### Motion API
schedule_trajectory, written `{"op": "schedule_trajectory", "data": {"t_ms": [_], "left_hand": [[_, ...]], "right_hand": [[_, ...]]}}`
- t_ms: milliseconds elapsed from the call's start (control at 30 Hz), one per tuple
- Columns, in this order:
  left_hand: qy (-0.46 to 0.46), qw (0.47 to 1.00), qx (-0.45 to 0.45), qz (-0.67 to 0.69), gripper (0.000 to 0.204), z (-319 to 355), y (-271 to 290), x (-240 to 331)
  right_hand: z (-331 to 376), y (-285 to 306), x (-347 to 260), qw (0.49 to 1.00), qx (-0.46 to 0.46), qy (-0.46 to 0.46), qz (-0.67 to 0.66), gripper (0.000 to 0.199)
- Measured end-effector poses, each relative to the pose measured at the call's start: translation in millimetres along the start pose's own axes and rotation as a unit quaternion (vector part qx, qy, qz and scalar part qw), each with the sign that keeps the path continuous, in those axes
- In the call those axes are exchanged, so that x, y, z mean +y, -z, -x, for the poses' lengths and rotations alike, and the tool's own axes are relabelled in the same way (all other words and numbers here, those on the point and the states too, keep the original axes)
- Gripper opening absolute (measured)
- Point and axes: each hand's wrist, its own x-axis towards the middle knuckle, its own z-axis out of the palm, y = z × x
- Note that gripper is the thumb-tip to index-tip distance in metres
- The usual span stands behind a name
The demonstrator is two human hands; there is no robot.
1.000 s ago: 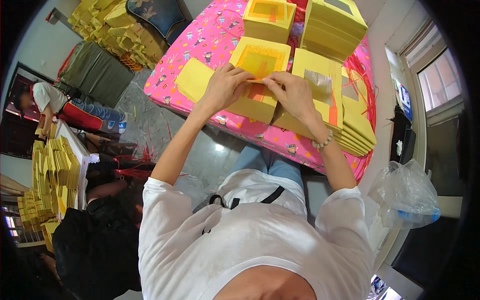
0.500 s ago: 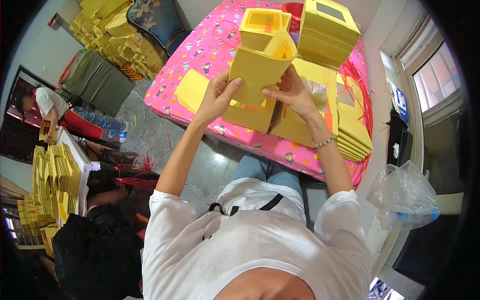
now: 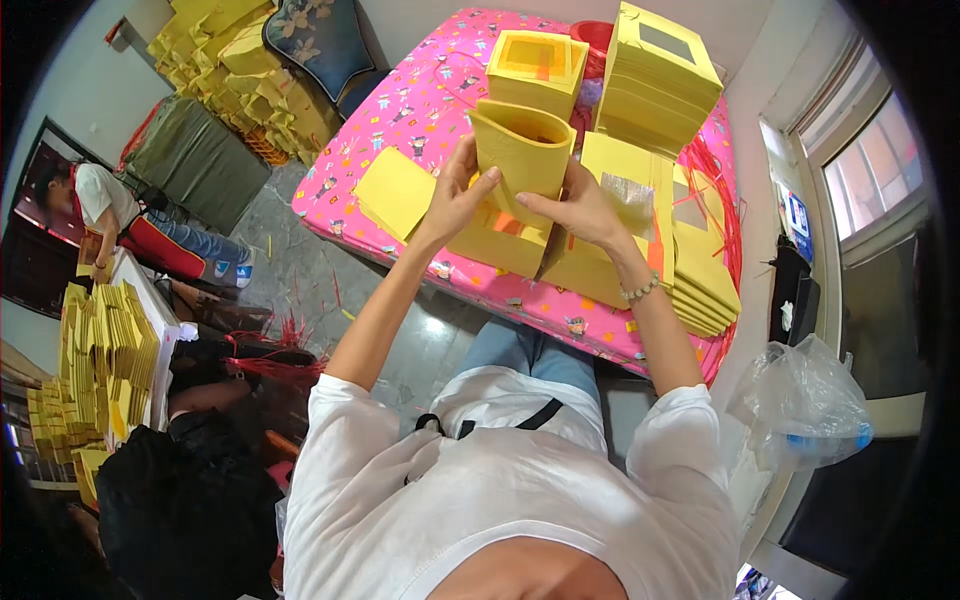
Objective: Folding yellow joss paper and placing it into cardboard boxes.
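Over the pink patterned cover, both my hands grip a bowed yellow paper piece (image 3: 522,150), its sides bulging apart into an oval opening at the top. My left hand (image 3: 458,200) closes on its left edge, thumb in front. The right hand (image 3: 588,207) pinches the opposite edge, thumb in front and fingers partly hidden behind. Just below lies a yellow boxy paper form (image 3: 503,245) with orange showing inside. Flat yellow sheets (image 3: 393,187) rest left of it. A yellow panel with a silvery square (image 3: 627,198) lies on the right.
Tall yellow stacks (image 3: 660,85) and a smaller pile (image 3: 535,65) stand behind, near a red container (image 3: 592,45). Red strands (image 3: 735,215) hang along the right side. A clear plastic bag (image 3: 805,400) hangs right. Another person (image 3: 105,210) works left beside more yellow stacks (image 3: 110,350).
The yellow paper piece has been turned more upright and lowered slightly, its top opening now rounder. Both hands stay on its edges.
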Motion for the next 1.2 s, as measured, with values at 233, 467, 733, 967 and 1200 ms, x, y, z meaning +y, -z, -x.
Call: {"op": "schedule_trajectory", "data": {"t_ms": [233, 467, 733, 967, 1200], "left_hand": [[0.046, 0.998, -0.013, 0.032, 0.033, -0.7, -2.4, -3.8], [0.047, 0.998, 0.013, 0.028, 0.03, -4.5, -7.5, -4.3], [0.192, 0.981, -0.026, -0.004, 0.04, -25.3, -11.3, 29.8], [0.296, 0.953, -0.023, 0.068, 0.036, -35.3, -17.2, 29.3], [0.307, 0.948, -0.02, 0.079, 0.036, -36.1, -19.0, 26.5]], "right_hand": [[-2.6, 2.8, 9.0, 0.999, 0.024, 0.02, 0.015, 0.061], [-2.5, 2.5, 3.7, 0.998, 0.059, 0.006, 0.027, 0.062], [-11.3, 20.7, -7.7, 0.996, 0.055, -0.033, -0.065, 0.049], [-7.9, 27.6, -8.5, 0.981, 0.032, -0.126, -0.147, 0.044], [-5.7, 28.6, -8.5, 0.97, 0.025, -0.158, -0.183, 0.045]]}}
